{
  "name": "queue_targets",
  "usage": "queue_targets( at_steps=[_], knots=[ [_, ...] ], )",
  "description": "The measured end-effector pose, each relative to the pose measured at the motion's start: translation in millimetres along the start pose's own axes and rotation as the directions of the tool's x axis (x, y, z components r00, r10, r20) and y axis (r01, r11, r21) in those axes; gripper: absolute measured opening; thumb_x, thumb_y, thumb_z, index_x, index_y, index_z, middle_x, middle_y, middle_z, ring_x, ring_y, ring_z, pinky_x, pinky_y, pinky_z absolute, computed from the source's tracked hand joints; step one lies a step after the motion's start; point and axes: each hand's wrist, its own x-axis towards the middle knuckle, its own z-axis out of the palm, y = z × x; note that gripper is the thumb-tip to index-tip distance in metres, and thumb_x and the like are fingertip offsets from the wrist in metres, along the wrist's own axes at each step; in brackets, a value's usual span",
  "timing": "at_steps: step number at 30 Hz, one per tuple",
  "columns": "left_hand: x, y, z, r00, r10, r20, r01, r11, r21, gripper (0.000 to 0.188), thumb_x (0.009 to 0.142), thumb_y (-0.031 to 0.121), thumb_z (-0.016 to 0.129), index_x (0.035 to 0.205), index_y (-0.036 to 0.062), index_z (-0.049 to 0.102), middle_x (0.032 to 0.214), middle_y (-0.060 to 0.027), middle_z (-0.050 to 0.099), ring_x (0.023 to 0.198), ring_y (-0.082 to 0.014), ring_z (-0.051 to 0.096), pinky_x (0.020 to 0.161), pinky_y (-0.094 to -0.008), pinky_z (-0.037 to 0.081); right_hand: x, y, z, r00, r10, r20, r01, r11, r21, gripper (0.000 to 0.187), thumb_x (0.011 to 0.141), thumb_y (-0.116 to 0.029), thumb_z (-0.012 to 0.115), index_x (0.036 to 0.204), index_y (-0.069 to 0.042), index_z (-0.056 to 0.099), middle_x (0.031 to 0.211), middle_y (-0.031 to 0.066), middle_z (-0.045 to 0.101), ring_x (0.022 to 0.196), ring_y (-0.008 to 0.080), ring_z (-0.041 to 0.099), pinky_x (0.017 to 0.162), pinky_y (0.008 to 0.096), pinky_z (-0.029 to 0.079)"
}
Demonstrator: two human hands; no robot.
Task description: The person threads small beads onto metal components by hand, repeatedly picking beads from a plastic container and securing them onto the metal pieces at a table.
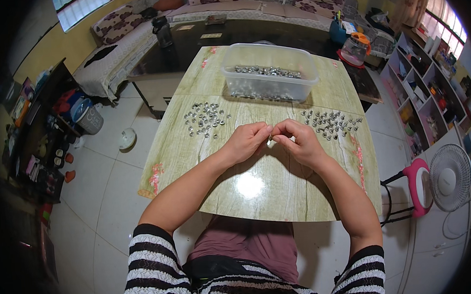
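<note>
My left hand [247, 142] and my right hand [300, 143] meet over the middle of the table, fingertips pinched together. Between them is a small shiny metal piece [270, 141], mostly covered by the fingers; its exact kind is too small to make out. Left of my hands lies a loose group of small round silvery pieces [206, 118]. On the right is a group of small metal pieces with stems [330, 123], many standing upright. Behind my hands stands a clear plastic bin [268, 89] holding a heap of small metal parts [269, 72].
The wood-patterned table [238, 200] has a near edge just before my lap. Beyond it is a dark table [187, 45] with a black jug [162, 31] and an orange-lidded pitcher [355, 49]. At right are a pink chair [419, 188] and a white fan [450, 177].
</note>
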Motion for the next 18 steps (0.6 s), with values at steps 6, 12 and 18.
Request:
queue_targets(
  at_steps=[6,12,18],
  knots=[
    [-2.2,4.9,-3.3,0.998,-0.056,0.026,0.058,0.994,-0.09,0.031,0.089,0.029,0.039,0.074,0.0047,0.05,0.057,0.0006,0.047,0.048,-0.0055,0.041,0.044,-0.0187,0.034,0.7,-1.8,0.2,1.0,0.022,-0.004,-0.022,0.998,0.065,0.01,0.076,-0.007,0.058,0.083,-0.001,0.054,0.075,0.0081,0.056,0.067,0.0173,0.055,0.061,0.0269,0.045],
    [-0.7,0.3,-4.5,0.997,-0.053,0.058,0.066,0.966,-0.251,0.027,0.088,0.027,0.043,0.073,0.0052,0.05,0.055,0.001,0.045,0.047,-0.006,0.041,0.043,-0.0196,0.033,1.0,-1.4,-0.9,0.999,0.039,-0.008,-0.038,0.994,0.103,0.009,0.076,-0.006,0.058,0.082,-0.001,0.054,0.074,0.0066,0.056,0.065,0.0131,0.053,0.06,0.0248,0.044],
    [-0.4,5.5,-1.4,0.998,-0.038,0.043,0.048,0.963,-0.265,0.026,0.087,0.026,0.044,0.073,0.0053,0.049,0.055,0.0015,0.044,0.047,-0.0056,0.04,0.043,-0.0194,0.033,0.3,1.0,-1.5,0.998,0.058,-0.012,-0.056,0.989,0.138,0.01,0.077,-0.007,0.058,0.082,-0.001,0.054,0.074,0.006,0.055,0.065,0.0125,0.052,0.06,0.0247,0.044]
  ],
)
